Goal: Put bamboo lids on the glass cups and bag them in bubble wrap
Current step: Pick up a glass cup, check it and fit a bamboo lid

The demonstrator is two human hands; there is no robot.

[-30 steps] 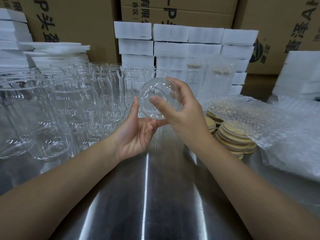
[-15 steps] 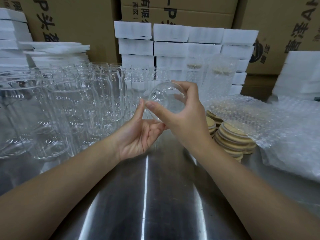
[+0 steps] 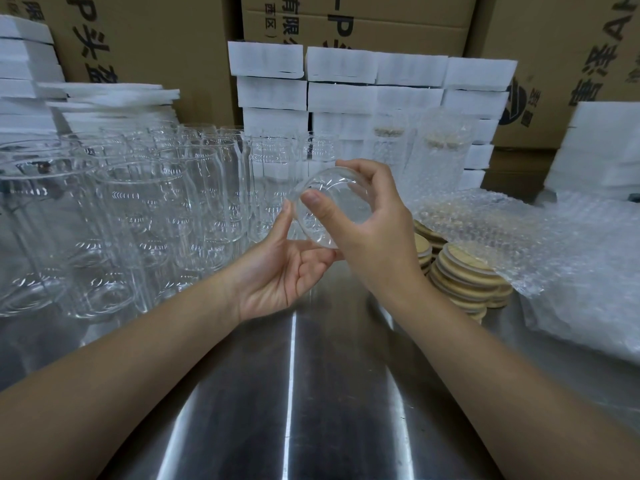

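Gripping an empty cup (image 3: 332,206) in the right hand (image 3: 377,237), thumb on the near side and fingers curled over the far side, tilted in the air above the table (image 3: 294,393) at mid-scene. Cradling beneath it with the left hand (image 3: 277,275), palm up, fingers loose, thumb tip touching the glass. Standing to the left: many cups (image 3: 138,209), upright and empty. Standing far, right of centre: two bagged cups (image 3: 433,157), each lidded inside its wrap. Lying near right: stacked lids (image 3: 464,271), partly under bubble wrap (image 3: 554,244). Compared with a second ago: turned from a full circle facing the camera to an oval, both hands keeping their hold.
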